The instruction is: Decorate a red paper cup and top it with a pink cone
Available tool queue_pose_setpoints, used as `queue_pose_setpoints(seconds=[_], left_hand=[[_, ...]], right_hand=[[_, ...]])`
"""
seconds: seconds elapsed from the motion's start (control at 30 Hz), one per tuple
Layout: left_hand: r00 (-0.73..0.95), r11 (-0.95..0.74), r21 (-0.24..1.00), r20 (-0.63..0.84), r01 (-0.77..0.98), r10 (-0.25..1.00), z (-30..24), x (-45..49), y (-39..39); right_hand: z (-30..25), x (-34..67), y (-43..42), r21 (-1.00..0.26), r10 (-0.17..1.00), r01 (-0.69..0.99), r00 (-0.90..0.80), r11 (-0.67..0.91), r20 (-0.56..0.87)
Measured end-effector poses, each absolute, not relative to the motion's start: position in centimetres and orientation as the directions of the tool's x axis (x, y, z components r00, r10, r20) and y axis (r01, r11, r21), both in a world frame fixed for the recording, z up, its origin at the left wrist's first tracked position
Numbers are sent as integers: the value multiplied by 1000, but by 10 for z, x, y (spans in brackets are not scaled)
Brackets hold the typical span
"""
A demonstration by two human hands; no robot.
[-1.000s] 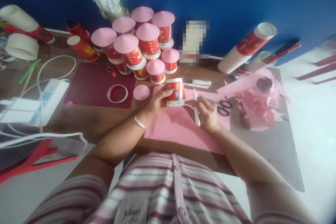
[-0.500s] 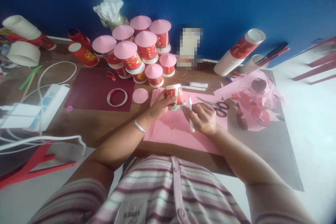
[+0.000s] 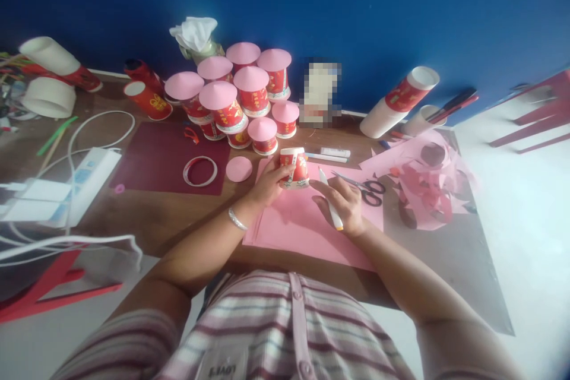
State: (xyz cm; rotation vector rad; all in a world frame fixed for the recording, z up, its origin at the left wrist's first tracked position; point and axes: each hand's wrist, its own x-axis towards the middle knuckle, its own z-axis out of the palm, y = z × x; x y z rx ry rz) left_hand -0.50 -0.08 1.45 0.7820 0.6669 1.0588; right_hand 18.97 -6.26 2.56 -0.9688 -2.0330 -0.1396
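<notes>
Holding a red printed cup (image 3: 294, 170) between thumb and fingers, the left hand (image 3: 269, 183) is part closed around its side, with the narrow end up and the pink sheets (image 3: 307, 225) below. Just right of the cup, the right hand (image 3: 346, 205) is loosely curled about a white marker (image 3: 334, 214), index finger close to the wide rim; from this angle I can't be sure whether they touch. The cup looks like thin paper: probably very light, easily dented by a squeeze midway up the wall, a little slick where printed, and stiffest at its two ends. A gentle hold near the narrow end should suit it best. Beside the right hand lie scissors (image 3: 373, 193); beyond the left hand are a pink disc (image 3: 239, 169) and a white ring (image 3: 214, 171), then cups with pink cone tops (image 3: 262, 129).
</notes>
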Motion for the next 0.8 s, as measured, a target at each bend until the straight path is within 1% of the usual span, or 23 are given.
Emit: queue_pose_setpoints(seconds=[0.27, 0.43, 0.53, 0.63, 0.7, 0.8], left_hand=[[291, 256, 812, -112, -524, 950, 12, -5, 2], [322, 268, 815, -106, -513, 941, 12, -4, 2], [322, 245, 810, -73, -533, 944, 11, -3, 2], [337, 232, 812, -46, -536, 941, 10, -3, 1], [346, 231, 817, -41, -529, 937, 9, -3, 1], [350, 220, 828, -30, -516, 936, 6, -3, 1]], right_hand=[[22, 190, -58, -269, 586, 667, -308, 695, 750], [30, 187, -62, -318, 584, 617, -290, 720, 758], [36, 182, -65, -325, 574, 612, -264, 721, 775], [40, 178, -69, -355, 563, 571, -236, 740, 792], [41, 176, -70, -370, 570, 556, -241, 744, 785], [42, 175, -71, -354, 567, 558, -270, 750, 778]])
